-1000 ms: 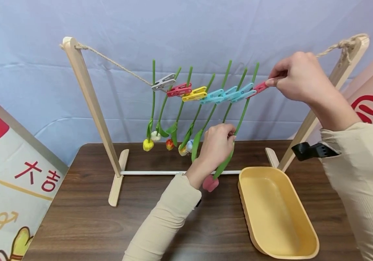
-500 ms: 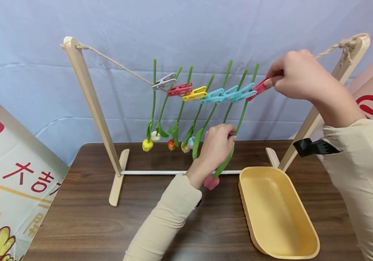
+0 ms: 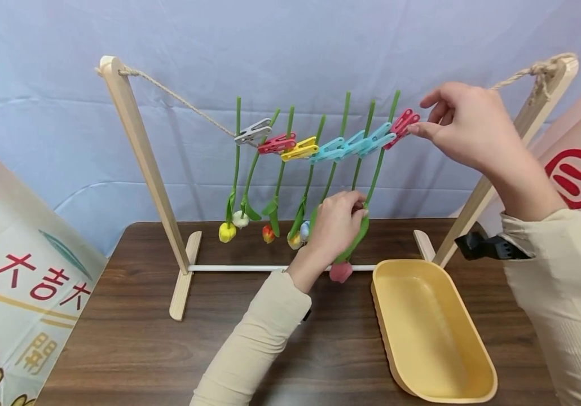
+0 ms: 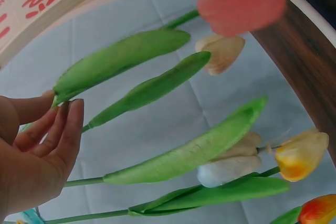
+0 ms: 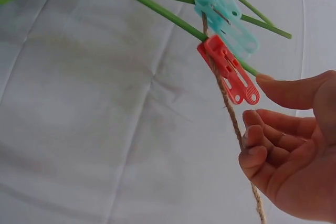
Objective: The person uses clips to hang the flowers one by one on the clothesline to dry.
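My left hand (image 3: 337,224) pinches the stem of a pink tulip (image 3: 341,272) just above its leaf, with the bloom hanging downward. In the left wrist view the thumb and fingertips meet at the base of its green leaf (image 4: 121,59). A red clothespin (image 3: 402,128) clips this tulip's stem to the twine (image 5: 231,116). My right hand (image 3: 473,127) is beside that clothespin, thumb and fingers spread apart with nothing between them. Several other tulips hang upside down along the line, held by grey (image 3: 253,132), red, yellow (image 3: 300,149) and light-blue clothespins (image 3: 377,138).
A wooden frame with a left post (image 3: 143,163) and a right post (image 3: 514,152) carries the twine. A white rod (image 3: 240,268) joins their feet. A yellow tub (image 3: 389,361) stands at the right on the brown table (image 3: 133,349). Pale cloth hangs behind.
My right hand has let go of the red clothespin and spread its fingers, moving slightly right. The clothespin's handles have sprung apart. The pink bloom has shifted right and up slightly; the left hand keeps its pinch.
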Tool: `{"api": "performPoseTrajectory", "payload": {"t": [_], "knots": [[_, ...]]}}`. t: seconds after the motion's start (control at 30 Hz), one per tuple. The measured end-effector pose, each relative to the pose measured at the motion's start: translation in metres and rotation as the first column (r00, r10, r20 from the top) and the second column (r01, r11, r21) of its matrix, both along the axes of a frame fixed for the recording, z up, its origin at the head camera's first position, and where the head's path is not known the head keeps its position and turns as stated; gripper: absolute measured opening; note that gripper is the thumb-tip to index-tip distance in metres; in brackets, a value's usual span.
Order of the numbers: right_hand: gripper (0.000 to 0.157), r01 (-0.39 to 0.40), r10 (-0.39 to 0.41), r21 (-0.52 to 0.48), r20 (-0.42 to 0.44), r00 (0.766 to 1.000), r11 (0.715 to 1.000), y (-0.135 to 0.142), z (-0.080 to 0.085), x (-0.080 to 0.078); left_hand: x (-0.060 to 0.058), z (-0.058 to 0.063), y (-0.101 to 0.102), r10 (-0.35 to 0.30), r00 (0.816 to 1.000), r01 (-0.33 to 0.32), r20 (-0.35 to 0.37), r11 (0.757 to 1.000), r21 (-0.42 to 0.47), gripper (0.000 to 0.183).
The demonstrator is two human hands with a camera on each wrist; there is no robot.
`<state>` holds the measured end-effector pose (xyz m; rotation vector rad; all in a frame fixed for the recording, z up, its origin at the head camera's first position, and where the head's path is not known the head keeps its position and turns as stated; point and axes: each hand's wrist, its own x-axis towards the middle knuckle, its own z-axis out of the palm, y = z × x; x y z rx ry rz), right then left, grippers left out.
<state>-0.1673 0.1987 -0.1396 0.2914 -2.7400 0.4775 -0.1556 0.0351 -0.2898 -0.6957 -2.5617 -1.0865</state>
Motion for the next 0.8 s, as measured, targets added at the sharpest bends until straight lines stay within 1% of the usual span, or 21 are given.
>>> {"api": "performPoseTrajectory", "payload": {"t": [0.13, 0.3, 0.43, 0.53, 0.63, 0.8], "knots": [[0.031, 0.025, -0.025, -0.042, 0.005, 1.0, 0.999, 0.004, -0.009, 0.007, -0.001, -0.003, -0.003, -0.003, 1.0, 0.003, 0.019, 1.0, 0.001, 0.018], [0.025, 0.026, -0.025, -0.093, 0.021, 0.999, 0.995, 0.012, -0.024, 0.018, 0.0, -0.008, -0.011, -0.014, 0.999, 0.012, 0.049, 0.999, 0.037, 0.02], [0.023, 0.017, -0.012, -0.119, 0.043, 0.999, 0.993, 0.018, -0.039, 0.025, 0.002, -0.014, -0.019, -0.003, 0.998, -0.002, 0.066, 0.998, 0.062, 0.02], [0.023, 0.013, -0.003, -0.13, 0.075, 0.997, 0.991, 0.022, -0.051, 0.03, 0.004, -0.018, -0.026, 0.008, 0.996, -0.015, 0.086, 0.996, 0.085, 0.02], [0.021, 0.011, 0.004, -0.144, 0.1, 0.995, 0.989, 0.026, -0.064, 0.036, 0.006, -0.022, -0.033, 0.021, 0.995, -0.029, 0.096, 0.995, 0.093, 0.02], [0.02, -0.021, 0.045, -0.164, 0.146, 0.988, 0.986, 0.031, -0.083, 0.045, 0.011, -0.028, -0.047, 0.035, 0.993, -0.045, 0.11, 0.995, 0.094, 0.019]]}}
